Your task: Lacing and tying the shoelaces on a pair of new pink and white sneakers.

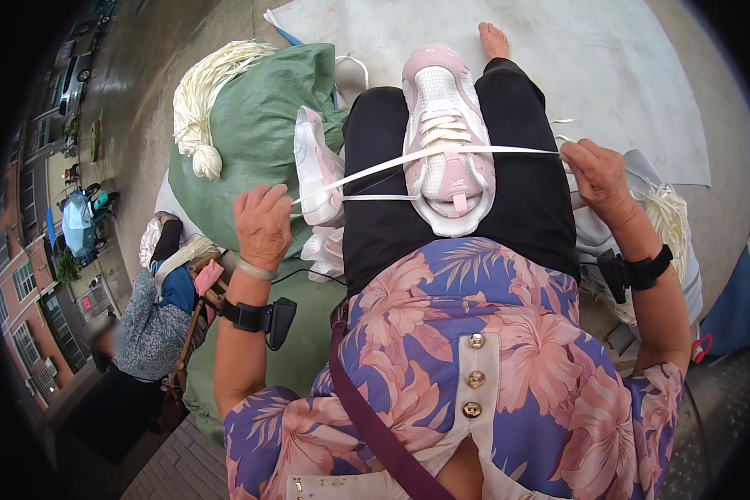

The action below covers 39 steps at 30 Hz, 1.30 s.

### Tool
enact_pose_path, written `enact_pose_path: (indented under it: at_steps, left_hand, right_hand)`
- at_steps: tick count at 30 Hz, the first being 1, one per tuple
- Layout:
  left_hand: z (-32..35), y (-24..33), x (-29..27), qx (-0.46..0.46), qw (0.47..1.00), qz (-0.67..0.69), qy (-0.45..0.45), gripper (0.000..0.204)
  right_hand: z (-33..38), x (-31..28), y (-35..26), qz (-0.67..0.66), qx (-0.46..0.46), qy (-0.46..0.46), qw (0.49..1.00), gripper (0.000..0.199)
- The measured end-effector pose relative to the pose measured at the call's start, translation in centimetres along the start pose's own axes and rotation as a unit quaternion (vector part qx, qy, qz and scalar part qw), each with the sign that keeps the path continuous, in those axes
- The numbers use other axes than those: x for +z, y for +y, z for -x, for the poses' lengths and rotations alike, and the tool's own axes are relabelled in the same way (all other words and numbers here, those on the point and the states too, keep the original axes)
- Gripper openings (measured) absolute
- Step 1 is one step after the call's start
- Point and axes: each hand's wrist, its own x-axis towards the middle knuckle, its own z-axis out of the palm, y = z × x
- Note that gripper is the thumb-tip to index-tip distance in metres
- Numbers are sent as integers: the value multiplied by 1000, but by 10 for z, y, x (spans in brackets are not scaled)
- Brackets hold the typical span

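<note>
A pink and white sneaker (447, 137) lies on my lap, toe pointing away from me. A white shoelace (517, 151) runs through its eyelets and stretches out tight to both sides. My left hand (263, 225) is closed on the left end of the lace. My right hand (597, 173) pinches the right end. Another pink and white shoe (317, 167) leans against my left thigh, beside my left hand.
A big green sack (250, 133) stands at my left with a bundle of white laces (200, 92) on it. More white laces (665, 218) lie at my right. A pale sheet (608, 75) covers the ground ahead. Another person (154, 321) sits at the lower left.
</note>
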Motion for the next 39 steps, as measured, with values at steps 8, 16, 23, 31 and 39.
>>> enact_pose_path:
  at_steps: [8,16,23,31,39]
  left_hand:
    - [35,-17,-2,-83,996,33,18,7]
    - [63,-98,-28,-240,967,-1,83,16]
    - [9,-20,6,-456,696,553,-41,25]
    - [-89,81,27,-271,407,842,-228,16]
    - [-106,101,30,-244,362,879,-191,16]
  right_hand:
    - [36,-49,69,104,25,-3,994,17]
    - [23,-128,138,278,-15,181,943,14]
    - [1,-9,41,-332,540,-16,773,20]
    - [-40,38,-62,-596,401,-57,694,20]
    - [-37,59,-59,-550,351,41,757,10]
